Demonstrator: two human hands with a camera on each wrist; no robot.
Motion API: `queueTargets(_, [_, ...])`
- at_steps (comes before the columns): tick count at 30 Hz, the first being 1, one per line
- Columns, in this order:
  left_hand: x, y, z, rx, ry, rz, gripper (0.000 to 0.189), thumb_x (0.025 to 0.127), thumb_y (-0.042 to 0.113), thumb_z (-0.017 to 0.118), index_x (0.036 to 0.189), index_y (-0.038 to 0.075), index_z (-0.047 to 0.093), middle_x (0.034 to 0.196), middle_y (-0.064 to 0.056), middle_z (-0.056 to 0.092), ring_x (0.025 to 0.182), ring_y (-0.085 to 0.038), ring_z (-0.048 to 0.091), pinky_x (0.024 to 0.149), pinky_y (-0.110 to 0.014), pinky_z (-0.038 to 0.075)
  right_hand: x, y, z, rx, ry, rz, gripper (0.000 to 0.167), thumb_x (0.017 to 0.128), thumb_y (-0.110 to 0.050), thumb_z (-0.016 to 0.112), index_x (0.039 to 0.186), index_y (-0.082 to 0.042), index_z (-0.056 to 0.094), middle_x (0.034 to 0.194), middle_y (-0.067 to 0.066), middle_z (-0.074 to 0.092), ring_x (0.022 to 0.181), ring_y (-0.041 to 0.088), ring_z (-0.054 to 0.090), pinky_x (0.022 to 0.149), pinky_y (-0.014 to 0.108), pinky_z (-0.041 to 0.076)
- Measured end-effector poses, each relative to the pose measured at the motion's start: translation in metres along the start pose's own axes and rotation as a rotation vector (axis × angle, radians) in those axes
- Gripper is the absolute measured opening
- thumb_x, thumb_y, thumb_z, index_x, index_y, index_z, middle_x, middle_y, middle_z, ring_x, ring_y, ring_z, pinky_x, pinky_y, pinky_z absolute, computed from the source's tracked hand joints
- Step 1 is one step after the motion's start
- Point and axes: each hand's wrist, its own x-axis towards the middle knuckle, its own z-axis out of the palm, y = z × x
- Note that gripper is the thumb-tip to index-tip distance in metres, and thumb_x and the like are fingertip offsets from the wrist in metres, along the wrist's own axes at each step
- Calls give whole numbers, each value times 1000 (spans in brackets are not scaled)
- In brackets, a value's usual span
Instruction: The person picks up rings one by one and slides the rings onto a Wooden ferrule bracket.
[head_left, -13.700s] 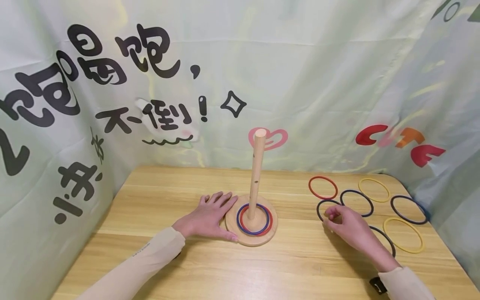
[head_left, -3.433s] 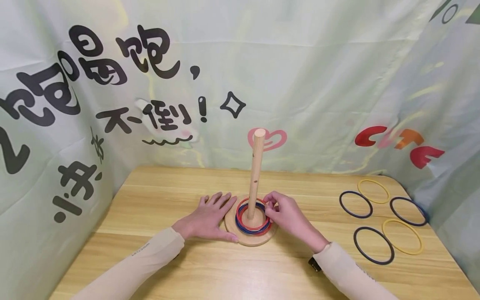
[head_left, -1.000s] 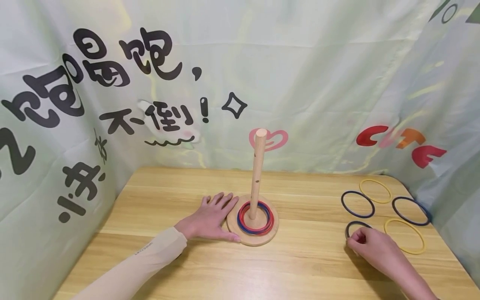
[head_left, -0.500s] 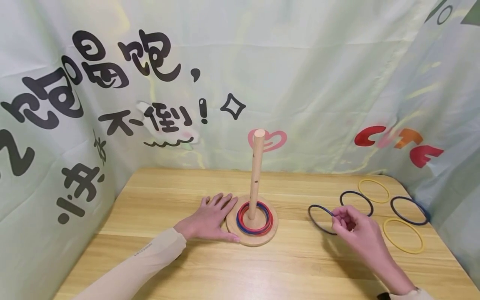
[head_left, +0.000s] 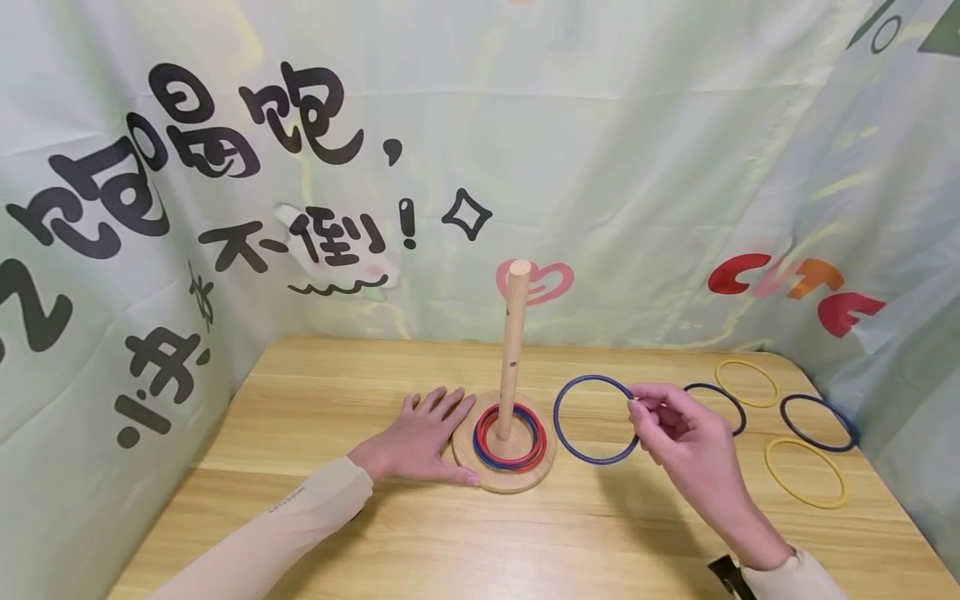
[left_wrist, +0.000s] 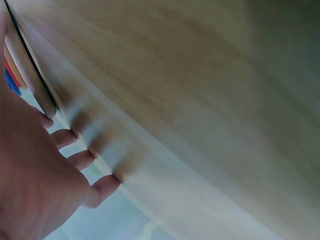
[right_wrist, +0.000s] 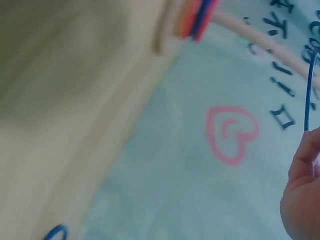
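Observation:
A wooden peg (head_left: 515, 333) rises upright from a round wooden base (head_left: 517, 481). Several red and blue rings (head_left: 542, 450) lie stacked around its foot. My left hand (head_left: 420, 440) rests flat on the table with spread fingers, its thumb and fingertips at the base's left edge. In the left wrist view, the same hand (left_wrist: 37, 170) lies beside the base. Between thumb and fingers, my right hand (head_left: 693, 446) pinches a blue ring (head_left: 557, 417) by its right side. That ring is tilted up above the table, right of the peg; it also shows in the right wrist view (right_wrist: 309, 95).
On the table's right side lie two yellow rings (head_left: 806, 503) and two dark blue rings (head_left: 813, 397); my right hand partly covers the nearer blue one. A printed curtain (head_left: 637, 208) stands behind and along both sides of the wooden table (head_left: 525, 550).
Earlier a blue and a red ring joined those on the base. Since then my right hand has picked up the front dark blue ring and carried it left toward the peg. My left hand has stayed put.

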Motion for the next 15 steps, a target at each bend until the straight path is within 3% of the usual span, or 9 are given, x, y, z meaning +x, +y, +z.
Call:
queueTargets(6, [1,-1,1,4,3,6,129,85,95,57,177,14,18,179,-15,21,162,-45,21,117,-75,23,21,-35,6,92,-59,13,28,99,16,68,120,0,75,81,9,66,54,14,54,46,29,43])
queueTargets(10, [1,-1,1,13,7,6,128,85,95,57,177,15,18,180,-13,21,162,-44,21,118,-74,23,37,-57,11,154,-55,31,24,101,12,68,120,0,75,80,10,64,54,14,53,45,31,41])
queueTargets(15, [1,-1,0,7,-4,3,129,85,95,57,177,15,17,180,-13,20,162,-44,20,118,-74,22,60,-77,19,313,-20,17,20,101,10,67,119,4,74,80,11,61,52,15,50,44,30,37])
